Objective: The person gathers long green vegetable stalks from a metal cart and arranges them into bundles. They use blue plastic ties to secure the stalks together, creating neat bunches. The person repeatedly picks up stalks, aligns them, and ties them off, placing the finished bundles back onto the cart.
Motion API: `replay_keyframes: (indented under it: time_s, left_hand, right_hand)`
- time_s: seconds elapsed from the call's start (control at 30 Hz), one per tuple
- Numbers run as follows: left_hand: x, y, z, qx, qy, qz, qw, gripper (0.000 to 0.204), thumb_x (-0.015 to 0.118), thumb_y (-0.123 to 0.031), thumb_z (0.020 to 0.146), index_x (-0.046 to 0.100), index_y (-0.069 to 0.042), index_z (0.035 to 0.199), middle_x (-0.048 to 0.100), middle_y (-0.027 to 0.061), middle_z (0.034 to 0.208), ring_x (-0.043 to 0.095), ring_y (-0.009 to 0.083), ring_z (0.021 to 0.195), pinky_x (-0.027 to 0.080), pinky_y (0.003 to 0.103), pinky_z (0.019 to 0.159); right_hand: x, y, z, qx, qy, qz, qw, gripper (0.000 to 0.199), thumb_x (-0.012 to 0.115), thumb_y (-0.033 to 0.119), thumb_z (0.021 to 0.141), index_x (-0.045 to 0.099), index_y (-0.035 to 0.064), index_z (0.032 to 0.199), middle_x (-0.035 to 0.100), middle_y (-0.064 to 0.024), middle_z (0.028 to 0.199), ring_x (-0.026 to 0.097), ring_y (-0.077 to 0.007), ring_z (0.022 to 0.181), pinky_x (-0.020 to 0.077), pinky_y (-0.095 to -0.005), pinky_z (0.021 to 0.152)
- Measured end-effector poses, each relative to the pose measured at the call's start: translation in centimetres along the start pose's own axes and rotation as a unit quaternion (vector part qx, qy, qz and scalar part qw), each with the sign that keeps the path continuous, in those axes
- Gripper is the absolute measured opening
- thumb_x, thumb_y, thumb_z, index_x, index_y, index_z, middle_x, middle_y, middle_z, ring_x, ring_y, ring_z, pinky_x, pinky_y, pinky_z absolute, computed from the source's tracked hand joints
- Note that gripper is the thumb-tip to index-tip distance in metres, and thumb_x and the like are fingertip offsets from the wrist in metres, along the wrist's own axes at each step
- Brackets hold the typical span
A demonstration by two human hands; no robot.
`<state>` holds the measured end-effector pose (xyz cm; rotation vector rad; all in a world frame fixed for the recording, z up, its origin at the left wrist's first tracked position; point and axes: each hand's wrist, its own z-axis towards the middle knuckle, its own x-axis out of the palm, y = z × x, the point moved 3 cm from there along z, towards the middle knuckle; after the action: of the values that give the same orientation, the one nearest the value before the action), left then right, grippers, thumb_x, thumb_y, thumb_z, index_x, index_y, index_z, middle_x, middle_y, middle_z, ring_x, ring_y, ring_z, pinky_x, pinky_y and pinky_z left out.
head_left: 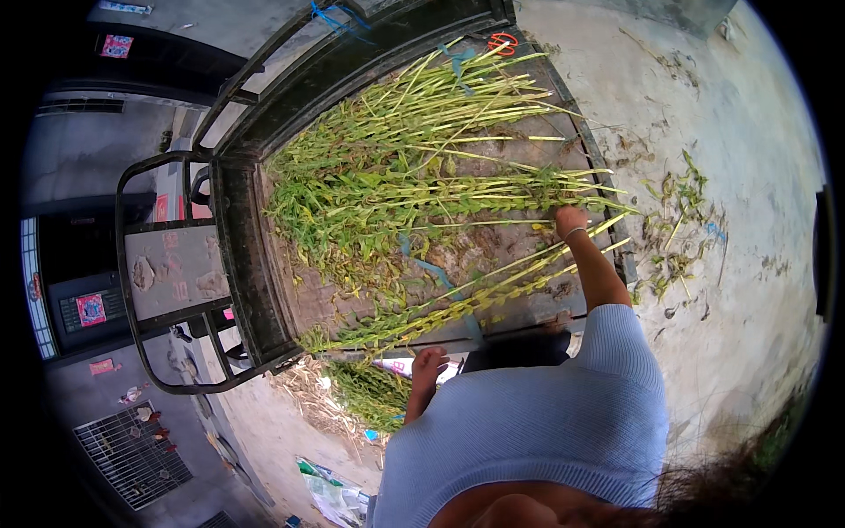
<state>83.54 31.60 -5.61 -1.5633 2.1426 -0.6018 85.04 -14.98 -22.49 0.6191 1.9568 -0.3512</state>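
Long green leafy stalks (422,189) with pods along them, which look like sesame plants, lie across the cart bed (519,242), cut ends toward the right. At the cart's right end my right hand (570,220) is closed on the stalks near their cut ends; its fingers are partly hidden. My left hand (429,361) hangs by the cart's near edge, fingers loosely bent and apart, with nothing visible in it. A few separate stalks (475,304) lie along the near side, over a flat blue strap (431,268).
The cart has dark metal side walls and a tubular front frame (123,264). Orange-red looped handles (503,44) lie at its far right corner. Fallen leaves (682,202) litter the concrete on the right. More green plants (365,392) and a plastic sack (330,493) lie below the cart's near side.
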Motion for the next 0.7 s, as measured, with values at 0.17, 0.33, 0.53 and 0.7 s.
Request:
replay_keyframes:
  time_s: [0.17, 0.33, 0.53, 0.7]
  left_hand:
    - [2.4, 0.3, 1.1, -0.028, 0.064, -0.039, 0.997, 0.022, 0.048, -0.024, 0.089, 0.055, -0.006, 0.098, 0.06, 0.0041, 0.09, 0.058, 0.0124, 0.079, 0.048, 0.025, 0.067]
    - [11.7, -5.3, 0.6, -0.034, 0.234, -0.061, 0.97, 0.025, 0.042, -0.024, 0.092, 0.048, -0.008, 0.11, 0.053, 0.0047, 0.105, 0.053, 0.0126, 0.088, 0.046, 0.028, 0.076]
    - [13.4, -3.7, 1.9, -0.061, 0.263, -0.205, 0.941, 0.023, 0.039, -0.028, 0.092, 0.047, -0.01, 0.104, 0.051, 0.0055, 0.11, 0.051, 0.0188, 0.099, 0.045, 0.036, 0.083]
    - [10.7, -5.3, 0.9, -0.033, 0.21, -0.258, 0.943, 0.019, 0.041, -0.026, 0.091, 0.046, -0.009, 0.094, 0.054, 0.008, 0.088, 0.056, 0.0264, 0.095, 0.048, 0.043, 0.079]
  right_hand:
    - [-8.9, 1.1, -6.3, -0.224, -0.063, 0.22, 0.947, 0.009, 0.057, 0.016, 0.069, 0.057, 0.0066, 0.07, 0.056, -0.017, 0.063, 0.057, -0.0341, 0.063, 0.0456, -0.0404, 0.056]
    - [-10.6, 5.4, -15.4, -0.315, 0.163, 0.452, 0.819, 0.021, 0.055, 0.018, 0.079, 0.053, 0.0004, 0.067, 0.051, -0.0128, 0.055, 0.05, -0.0192, 0.049, 0.0399, -0.0335, 0.05]
    - [-10.2, 11.3, -18.3, -0.303, 0.383, 0.493, 0.72, 0.024, 0.051, 0.027, 0.084, 0.058, 0.0055, 0.075, 0.054, -0.0038, 0.056, 0.051, -0.0116, 0.05, 0.0412, -0.0284, 0.048]
    - [-7.7, 11.2, -2.5, -0.194, -0.035, 0.182, 0.963, 0.022, 0.053, 0.013, 0.074, 0.058, 0.0035, 0.093, 0.059, -0.0176, 0.088, 0.058, -0.0322, 0.078, 0.0488, -0.0377, 0.068]
